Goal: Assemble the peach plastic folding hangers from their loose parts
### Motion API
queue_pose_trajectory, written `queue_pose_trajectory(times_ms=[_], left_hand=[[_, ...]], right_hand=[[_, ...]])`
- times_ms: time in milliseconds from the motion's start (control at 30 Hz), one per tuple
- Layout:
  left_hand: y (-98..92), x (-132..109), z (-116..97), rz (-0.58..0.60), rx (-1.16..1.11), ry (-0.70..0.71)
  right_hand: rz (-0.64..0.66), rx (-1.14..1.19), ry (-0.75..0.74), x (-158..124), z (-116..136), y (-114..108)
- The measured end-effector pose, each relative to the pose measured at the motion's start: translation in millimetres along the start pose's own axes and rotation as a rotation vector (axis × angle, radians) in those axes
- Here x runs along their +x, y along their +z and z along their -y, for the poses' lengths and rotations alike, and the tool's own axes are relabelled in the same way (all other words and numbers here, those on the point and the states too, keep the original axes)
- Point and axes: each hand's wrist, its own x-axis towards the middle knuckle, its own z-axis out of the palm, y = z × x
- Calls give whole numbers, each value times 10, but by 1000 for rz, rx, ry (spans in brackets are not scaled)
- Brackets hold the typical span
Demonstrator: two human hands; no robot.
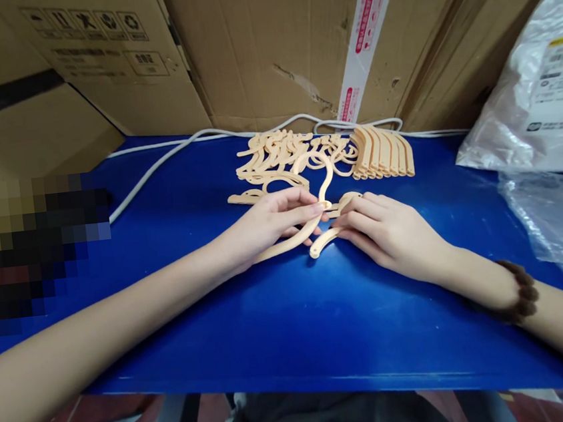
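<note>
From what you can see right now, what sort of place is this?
Likely a packing or assembly workbench: cardboard boxes stacked behind the blue table, a pile of identical peach plastic parts, and bagged goods on the right.

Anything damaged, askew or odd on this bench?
Only small things: the cardboard box behind has a torn scuff on its face, and the loose hanger pieces lie in a tangle beside the neat stack. Nothing spilled or broken.

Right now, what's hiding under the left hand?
A curved peach plastic piece sticks out beneath the left hand, on the blue board. The fingers hide its far end.
</note>
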Motion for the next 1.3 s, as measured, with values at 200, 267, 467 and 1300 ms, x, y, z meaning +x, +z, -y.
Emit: queue_pose_trajectory(times_ms=[200,267,467,1300], left_hand=[[-7,15,-11,16,-43,-66],[-10,18,-17,19,-46,-54],[-24,22,-20,83,34,-30],[-15,-25,-58,-54,-8,-55]], right_hand=[[-16,34,1,10,1,33],[-35,51,8,-3,2,39],[-79,157,143,-39,31,0],[1,170,236,-16,47,-23]])
